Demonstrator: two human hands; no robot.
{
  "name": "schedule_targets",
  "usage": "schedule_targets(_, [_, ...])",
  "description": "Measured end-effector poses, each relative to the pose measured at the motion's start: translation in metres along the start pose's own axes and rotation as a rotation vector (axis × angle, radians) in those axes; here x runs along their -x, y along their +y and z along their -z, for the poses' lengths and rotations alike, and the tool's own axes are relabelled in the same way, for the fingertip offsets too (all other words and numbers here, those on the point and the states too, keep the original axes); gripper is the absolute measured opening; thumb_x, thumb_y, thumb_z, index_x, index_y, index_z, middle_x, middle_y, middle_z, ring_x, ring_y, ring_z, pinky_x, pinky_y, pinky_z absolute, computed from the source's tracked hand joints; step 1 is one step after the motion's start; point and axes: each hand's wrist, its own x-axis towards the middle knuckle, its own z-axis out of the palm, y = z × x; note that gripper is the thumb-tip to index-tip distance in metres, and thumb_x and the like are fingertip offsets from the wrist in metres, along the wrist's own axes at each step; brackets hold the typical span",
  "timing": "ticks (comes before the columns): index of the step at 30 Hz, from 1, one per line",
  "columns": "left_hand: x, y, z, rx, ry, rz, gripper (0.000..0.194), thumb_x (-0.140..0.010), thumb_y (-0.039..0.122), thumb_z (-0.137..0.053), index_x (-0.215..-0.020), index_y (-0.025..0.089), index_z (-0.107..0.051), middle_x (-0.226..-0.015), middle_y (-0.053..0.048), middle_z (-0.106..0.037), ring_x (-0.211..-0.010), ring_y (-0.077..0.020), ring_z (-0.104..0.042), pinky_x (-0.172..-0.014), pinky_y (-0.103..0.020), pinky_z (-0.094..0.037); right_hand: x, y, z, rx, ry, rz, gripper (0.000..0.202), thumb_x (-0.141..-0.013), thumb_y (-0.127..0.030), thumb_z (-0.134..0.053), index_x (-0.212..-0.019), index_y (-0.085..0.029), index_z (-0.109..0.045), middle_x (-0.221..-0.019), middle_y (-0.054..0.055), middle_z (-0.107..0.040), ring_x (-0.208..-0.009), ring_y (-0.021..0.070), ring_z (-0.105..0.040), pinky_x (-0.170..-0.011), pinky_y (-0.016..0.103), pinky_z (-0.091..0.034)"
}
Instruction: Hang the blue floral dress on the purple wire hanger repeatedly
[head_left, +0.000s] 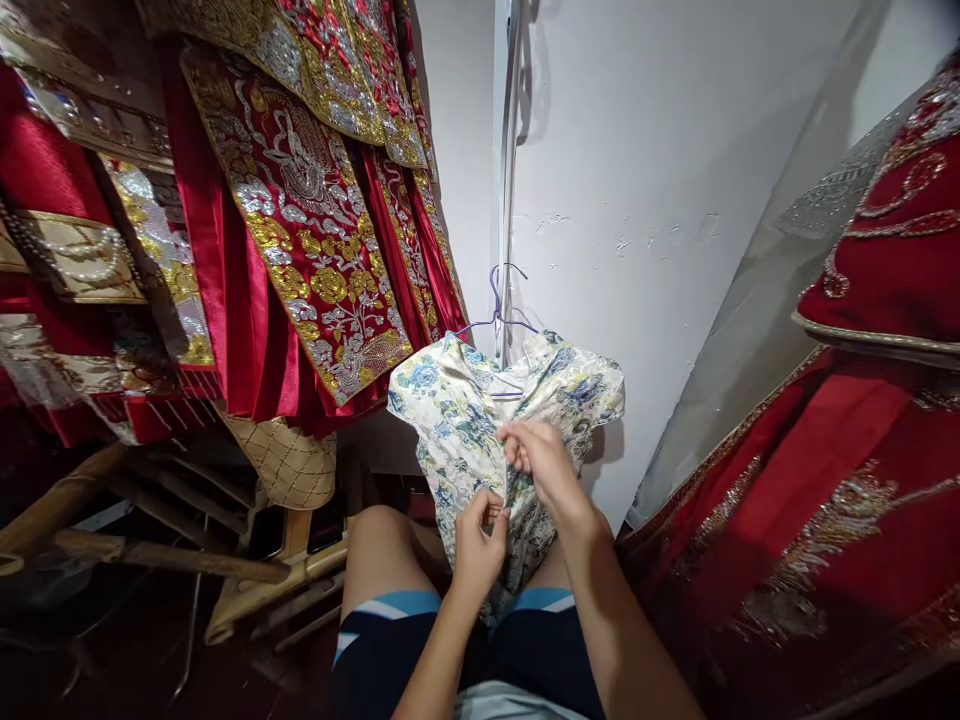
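Observation:
A white floral dress [457, 440] with blue and yellow flowers hangs in front of me on a thin purple hanger [496, 318]. Its lower part reaches down between my knees. My left hand [482, 535] pinches the front of the dress low on its middle line. Higher up, just below the neckline, my right hand [536, 455] has its fingers closed on the front edge of the same dress. Any small fastening beneath the fingertips is too small to make out.
Red embroidered garments [315, 220] hang at the left, above bamboo furniture [172, 555]. Another red beaded garment [840, 500] fills the right side. Behind the dress are a white wall [637, 150] and a vertical metal rail [507, 150].

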Motion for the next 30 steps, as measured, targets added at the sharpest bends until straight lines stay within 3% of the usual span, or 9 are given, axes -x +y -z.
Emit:
schedule_targets(6, [-0.001,-0.019,0.001,-0.002,-0.083,0.034,0.015,-0.086,0.026,-0.055,-0.075,0.019,-0.047,-0.068,0.002,-0.044,-0.063,-0.0132,-0.045,-0.059,-0.023,-0.034,-0.071,-0.070,-0.021,-0.060,0.130,0.140,0.013,-0.075,-0.016,-0.054,-0.064,-0.014,-0.061,-0.041,-0.002,-0.054,-0.034,0.0058,-0.041,-0.034,0.016,-0.027])
schedule_targets(11, [-0.004,-0.022,0.009,0.046,-0.148,0.082,0.008,-0.082,0.020,-0.059,-0.077,0.017,-0.054,-0.070,0.000,-0.052,-0.065,-0.0130,-0.051,-0.061,-0.023,-0.040,-0.070,-0.069,-0.027,-0.055,0.072,0.244,0.016,-0.075,-0.022,-0.051,-0.067,-0.014,-0.062,-0.041,-0.003,-0.055,-0.032,0.0065,-0.043,-0.034,0.017,-0.028])
schedule_targets(12, [-0.010,-0.016,0.013,0.056,-0.145,0.065,0.005,-0.080,0.019,-0.061,-0.083,0.016,-0.058,-0.075,-0.001,-0.057,-0.069,-0.0143,-0.055,-0.065,-0.025,-0.043,-0.067,-0.065,-0.026,-0.039,0.063,0.243,0.016,-0.075,-0.024,-0.051,-0.068,-0.015,-0.062,-0.041,-0.003,-0.055,-0.032,0.0065,-0.043,-0.034,0.017,-0.027])
schedule_targets(15, [-0.044,0.022,0.029,0.092,-0.087,-0.085,0.024,-0.082,0.021,-0.064,-0.106,0.016,-0.065,-0.092,-0.007,-0.067,-0.086,-0.0186,-0.063,-0.079,-0.030,-0.049,-0.058,-0.054,-0.018,0.005,0.058,0.234,0.015,-0.074,-0.027,-0.052,-0.066,-0.016,-0.059,-0.041,-0.004,-0.054,-0.032,0.0062,-0.043,-0.035,0.017,-0.026])
schedule_targets(18, [-0.094,0.075,0.044,0.035,0.059,-0.304,0.033,-0.090,0.030,-0.060,-0.121,0.019,-0.063,-0.093,-0.006,-0.068,-0.084,-0.0169,-0.062,-0.080,-0.030,-0.049,-0.051,-0.050,-0.013,0.059,0.029,0.260,0.016,-0.076,-0.028,-0.052,-0.065,-0.017,-0.057,-0.042,-0.004,-0.053,-0.034,0.0060,-0.043,-0.037,0.017,-0.027])
schedule_targets(21, [-0.141,0.113,0.050,-0.144,0.035,-0.531,0.033,-0.094,0.029,-0.056,-0.125,0.020,-0.061,-0.094,-0.004,-0.066,-0.080,-0.0148,-0.059,-0.078,-0.029,-0.046,-0.046,-0.055,-0.010,0.121,0.004,0.307,0.019,-0.079,-0.030,-0.052,-0.066,-0.018,-0.058,-0.043,-0.005,-0.052,-0.036,0.0057,-0.043,-0.039,0.017,-0.029])
schedule_targets(25, [-0.169,0.128,0.042,-0.471,-0.021,-0.689,0.017,-0.095,0.026,-0.052,-0.090,0.016,-0.065,-0.087,-0.005,-0.063,-0.080,-0.0168,-0.056,-0.074,-0.029,-0.043,-0.050,-0.053,-0.008,0.176,0.029,0.339,0.021,-0.080,-0.033,-0.054,-0.066,-0.018,-0.058,-0.044,-0.005,-0.050,-0.038,0.0065,-0.041,-0.041,0.018,-0.029])
schedule_targets(28, [-0.171,0.129,0.041,-0.550,0.002,-0.743,0.016,-0.096,0.023,-0.049,-0.087,0.016,-0.060,-0.087,-0.006,-0.062,-0.081,-0.0175,-0.055,-0.074,-0.029,-0.042,-0.060,-0.035,-0.004,0.225,0.095,0.345,0.021,-0.079,-0.033,-0.055,-0.064,-0.019,-0.058,-0.044,-0.005,-0.050,-0.040,0.0080,-0.041,-0.043,0.020,-0.030])
schedule_targets(30, [-0.176,0.126,0.053,-0.486,0.098,-0.727,0.016,-0.097,0.023,-0.049,-0.088,0.016,-0.060,-0.089,-0.006,-0.063,-0.084,-0.0170,-0.055,-0.078,-0.029,-0.042,-0.064,-0.017,0.001,0.292,0.127,0.313,0.022,-0.078,-0.032,-0.055,-0.060,-0.019,-0.058,-0.044,-0.004,-0.050,-0.041,0.0092,-0.041,-0.044,0.021,-0.030])
